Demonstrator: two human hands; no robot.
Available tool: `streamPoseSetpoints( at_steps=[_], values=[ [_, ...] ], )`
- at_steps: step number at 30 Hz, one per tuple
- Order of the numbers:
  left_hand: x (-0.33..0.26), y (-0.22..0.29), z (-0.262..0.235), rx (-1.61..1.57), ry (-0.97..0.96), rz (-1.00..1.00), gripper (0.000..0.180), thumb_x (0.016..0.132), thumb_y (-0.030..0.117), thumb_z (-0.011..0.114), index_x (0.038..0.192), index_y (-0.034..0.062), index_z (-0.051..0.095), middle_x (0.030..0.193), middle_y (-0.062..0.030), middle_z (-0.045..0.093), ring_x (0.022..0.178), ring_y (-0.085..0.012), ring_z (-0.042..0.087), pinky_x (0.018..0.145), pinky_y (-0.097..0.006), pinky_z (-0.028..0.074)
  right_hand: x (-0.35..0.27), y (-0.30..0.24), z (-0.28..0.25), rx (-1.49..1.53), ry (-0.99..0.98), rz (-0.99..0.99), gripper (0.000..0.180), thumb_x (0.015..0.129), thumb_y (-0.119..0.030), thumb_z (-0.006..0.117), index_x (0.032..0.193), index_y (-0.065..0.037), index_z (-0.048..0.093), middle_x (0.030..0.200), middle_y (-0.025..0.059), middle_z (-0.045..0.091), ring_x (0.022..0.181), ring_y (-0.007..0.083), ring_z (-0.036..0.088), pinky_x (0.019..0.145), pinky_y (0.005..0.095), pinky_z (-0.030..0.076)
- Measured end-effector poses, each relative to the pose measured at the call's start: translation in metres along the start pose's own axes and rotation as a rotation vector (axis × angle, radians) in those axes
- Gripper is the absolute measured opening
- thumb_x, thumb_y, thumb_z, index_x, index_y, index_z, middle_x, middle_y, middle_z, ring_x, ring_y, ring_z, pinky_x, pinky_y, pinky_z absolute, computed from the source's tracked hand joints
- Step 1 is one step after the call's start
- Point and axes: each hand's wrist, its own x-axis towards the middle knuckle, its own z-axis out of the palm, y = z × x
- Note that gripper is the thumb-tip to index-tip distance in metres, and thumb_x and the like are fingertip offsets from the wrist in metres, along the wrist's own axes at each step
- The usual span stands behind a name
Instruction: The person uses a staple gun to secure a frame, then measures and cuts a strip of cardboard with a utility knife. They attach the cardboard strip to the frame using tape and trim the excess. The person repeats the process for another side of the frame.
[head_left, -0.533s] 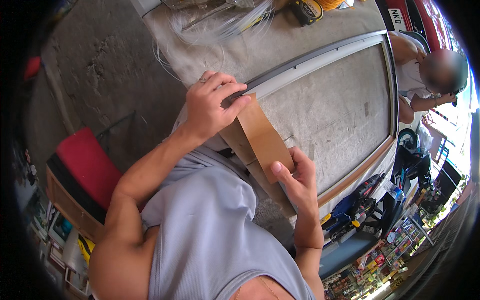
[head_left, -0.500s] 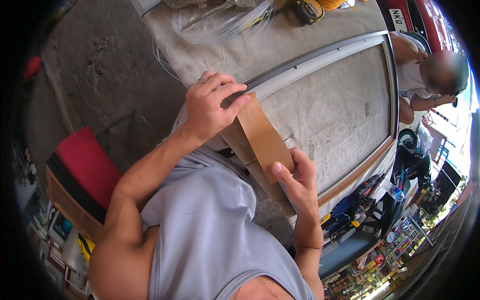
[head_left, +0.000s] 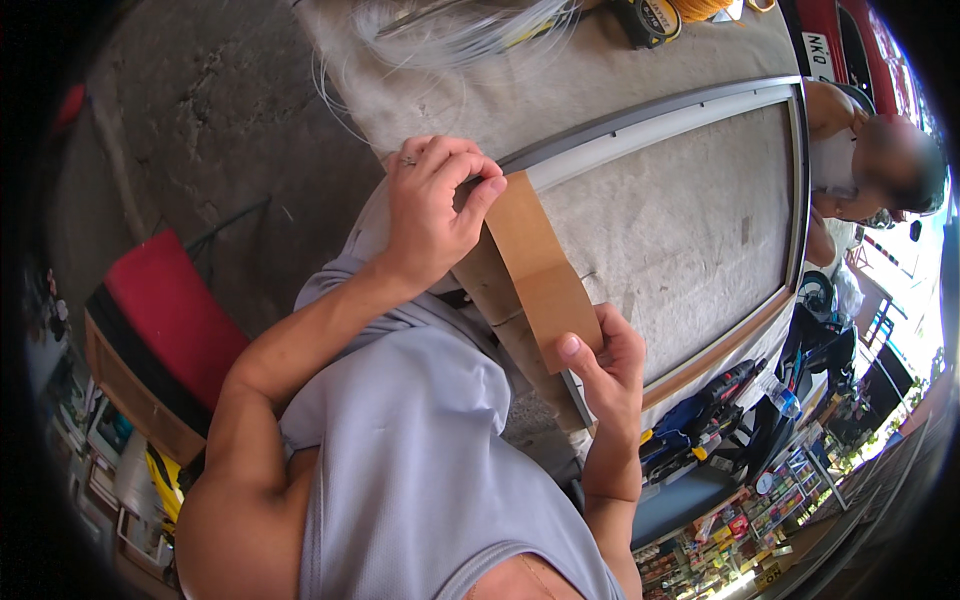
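Note:
A brown strip of paper, possibly sandpaper, (head_left: 538, 262) is stretched between my hands, with a faint crease across its middle. My left hand (head_left: 438, 205) pinches the upper end between thumb and fingers. At the lower end, my right hand (head_left: 612, 365) grips the strip, thumb on top and fingers behind. Beneath it lies a rectangular frame (head_left: 650, 116) with a grey-white far rail and a brown right-hand rail. The strip hides part of the frame's near side.
The frame rests on a cloth-covered table (head_left: 480, 95). Clear line coils (head_left: 450, 35), a tape measure (head_left: 647, 22) and orange cord (head_left: 703, 8) lie at the back. A red-topped seat (head_left: 172, 315) stands at left. Another person (head_left: 835, 150) sits beyond the table's right edge.
The strip has gone from bowed and twisted to flatter and straighter between my hands. Both hands keep their hold; the whole view has shifted slightly.

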Motion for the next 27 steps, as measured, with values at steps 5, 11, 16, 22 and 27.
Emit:
streamPoseSetpoints(
  at_steps=[5, 11, 16, 22, 27],
  values=[
    [-0.002, 0.0, 0.0, 0.008, -0.004, -0.004, 0.008, 0.084, 0.02, 0.069, 0.083, 0.0135, 0.065, 0.093, 0.0027, 0.06, 0.09, -0.0205, 0.052, 0.083, -0.038, 0.035, 0.001, 0.001, -0.003, -0.048, -0.01, 0.003, 0.034, 0.085, -0.026, 0.074, 0.088, 0.004, 0.059, 0.072, 0.0025, 0.062, 0.068, 0.0057, 0.054, 0.061, 0.0226, 0.045],
    [-0.001, 0.001, 0.0, 0.008, -0.009, -0.005, 0.008, 0.084, 0.02, 0.068, 0.085, 0.0132, 0.064, 0.094, 0.0019, 0.06, 0.09, -0.0205, 0.053, 0.083, -0.038, 0.034, 0.002, -0.001, -0.004, -0.051, -0.006, 0.008, 0.033, 0.084, -0.025, 0.074, 0.089, 0.004, 0.059, 0.072, 0.0027, 0.062, 0.069, 0.0058, 0.054, 0.062, 0.0231, 0.045],
    [-0.001, 0.002, -0.001, 0.011, -0.022, -0.022, 0.008, 0.085, 0.02, 0.067, 0.085, 0.0133, 0.063, 0.094, 0.0015, 0.059, 0.09, -0.0208, 0.053, 0.083, -0.038, 0.033, 0.003, -0.004, -0.004, -0.073, -0.015, 0.001, 0.033, 0.084, -0.025, 0.074, 0.089, 0.004, 0.06, 0.073, 0.003, 0.062, 0.069, 0.006, 0.054, 0.063, 0.0232, 0.045],
    [-0.001, 0.001, 0.002, -0.043, 0.003, -0.052, 0.012, 0.084, 0.019, 0.069, 0.092, 0.013, 0.063, 0.091, 0.0024, 0.06, 0.089, -0.0195, 0.053, 0.083, -0.038, 0.033, 0.005, -0.004, -0.006, -0.077, -0.022, 0.006, 0.033, 0.084, -0.026, 0.074, 0.089, 0.003, 0.06, 0.074, 0.0031, 0.063, 0.07, 0.0064, 0.054, 0.064, 0.0234, 0.045],
    [0.013, 0.013, -0.003, -0.009, -0.086, -0.196, 0.02, 0.082, 0.017, 0.072, 0.099, 0.01, 0.064, 0.086, 0.0027, 0.063, 0.08, -0.0153, 0.058, 0.085, -0.034, 0.036, 0.007, -0.001, -0.006, -0.059, -0.014, 0.015, 0.033, 0.084, -0.026, 0.075, 0.09, 0.003, 0.06, 0.075, 0.0024, 0.063, 0.07, 0.0061, 0.054, 0.063, 0.0232, 0.045]
  ],
)
